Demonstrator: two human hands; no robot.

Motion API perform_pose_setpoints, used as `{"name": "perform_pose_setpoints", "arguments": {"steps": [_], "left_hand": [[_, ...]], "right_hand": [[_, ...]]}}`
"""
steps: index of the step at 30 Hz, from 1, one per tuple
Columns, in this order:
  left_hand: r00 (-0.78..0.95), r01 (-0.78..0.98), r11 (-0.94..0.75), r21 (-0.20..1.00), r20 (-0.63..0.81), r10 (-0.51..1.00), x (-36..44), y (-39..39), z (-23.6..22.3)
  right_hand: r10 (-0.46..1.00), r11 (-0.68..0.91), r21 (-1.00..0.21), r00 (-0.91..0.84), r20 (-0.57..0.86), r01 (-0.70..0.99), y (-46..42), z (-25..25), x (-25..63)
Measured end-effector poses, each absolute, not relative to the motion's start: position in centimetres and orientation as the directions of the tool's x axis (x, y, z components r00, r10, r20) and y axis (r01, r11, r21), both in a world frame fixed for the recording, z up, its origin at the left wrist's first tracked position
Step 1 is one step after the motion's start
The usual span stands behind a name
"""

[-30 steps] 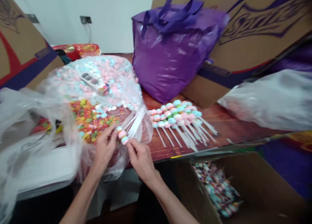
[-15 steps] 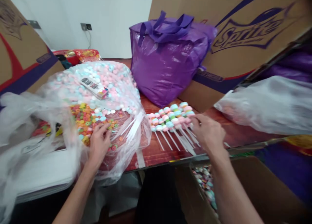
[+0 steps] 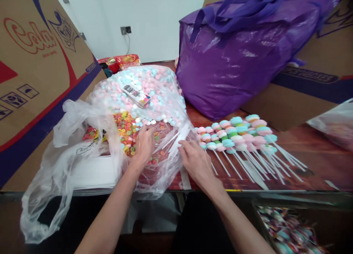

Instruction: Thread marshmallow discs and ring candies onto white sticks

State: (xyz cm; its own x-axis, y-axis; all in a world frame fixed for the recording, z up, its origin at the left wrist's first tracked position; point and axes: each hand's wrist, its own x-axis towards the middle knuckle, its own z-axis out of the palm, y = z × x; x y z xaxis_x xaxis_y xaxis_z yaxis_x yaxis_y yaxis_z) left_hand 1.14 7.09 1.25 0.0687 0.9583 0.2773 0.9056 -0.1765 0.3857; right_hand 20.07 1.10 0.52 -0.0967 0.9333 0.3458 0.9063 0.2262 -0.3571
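Observation:
My left hand (image 3: 145, 145) reaches over the open clear plastic bag, its fingers curled down beside the gummy rings (image 3: 124, 127); whatever is between the fingertips is hidden. To its right, my right hand (image 3: 197, 162) pinches at the bundle of thin white sticks (image 3: 179, 140) lying on the plastic. Pink, blue and white marshmallows (image 3: 162, 79) fill the back of the bag, with a small printed packet of labels (image 3: 136, 95) on top. Finished marshmallow skewers (image 3: 237, 136) lie side by side on the table to the right, their sticks pointing toward me.
A big purple bag (image 3: 237, 59) stands behind the skewers. Cardboard boxes flank the table, one (image 3: 41, 70) at left. White stacked sheets (image 3: 92, 173) lie under crumpled plastic at front left. Below the table edge at right, a box holds wrapped sweets (image 3: 289, 228).
My right hand has left the skewers and moved left to the white sticks. My left hand stays over the sweets. The camera view has shifted, showing more skewers at right.

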Motion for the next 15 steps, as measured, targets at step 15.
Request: {"name": "perform_pose_setpoints", "arguments": {"steps": [15], "left_hand": [[-0.020, 0.957, -0.024, 0.289, 0.149, 0.989, 1.9, 11.9, 2.2]], "right_hand": [[0.938, -0.003, -0.708, 0.247, 0.243, 0.706, 2.2, -1.9, 20.0]]}}
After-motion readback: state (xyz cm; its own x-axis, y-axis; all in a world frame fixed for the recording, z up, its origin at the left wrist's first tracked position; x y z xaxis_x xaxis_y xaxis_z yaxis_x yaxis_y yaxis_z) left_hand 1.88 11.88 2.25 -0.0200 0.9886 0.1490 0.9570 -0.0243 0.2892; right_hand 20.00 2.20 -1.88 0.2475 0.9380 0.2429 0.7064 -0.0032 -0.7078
